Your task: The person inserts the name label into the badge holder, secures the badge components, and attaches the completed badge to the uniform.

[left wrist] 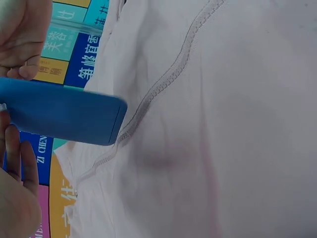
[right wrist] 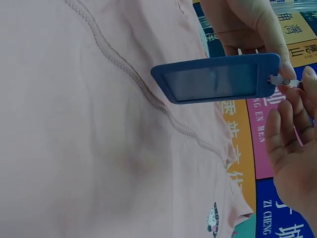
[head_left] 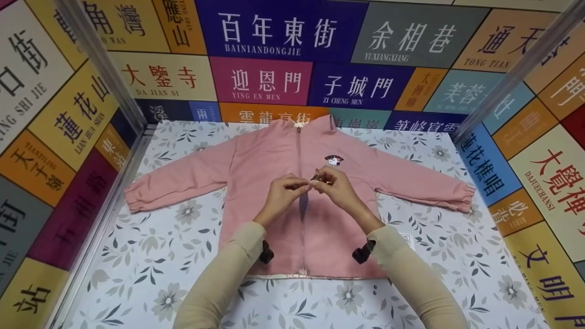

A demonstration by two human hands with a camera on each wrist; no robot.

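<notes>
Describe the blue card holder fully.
The blue card holder is a flat, round-cornered rectangle, plastic-looking, its frame around a pale, glossy window on one face; the other face is almost plain blue. A small pale clip sits at one short end, pinched by the left hand and right hand. It hangs over the pink jacket; whether they touch is unclear.

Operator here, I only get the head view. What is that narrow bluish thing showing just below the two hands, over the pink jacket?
Observer: The right wrist view shows it as a flat blue card holder with a framed window on one face.
Operator: And its other face?
Observer: In the left wrist view that face is solid blue, with no window showing.
Operator: What is at the end by the fingers?
Observer: A pale strap, seen in the right wrist view between the left hand and the right hand.
</notes>
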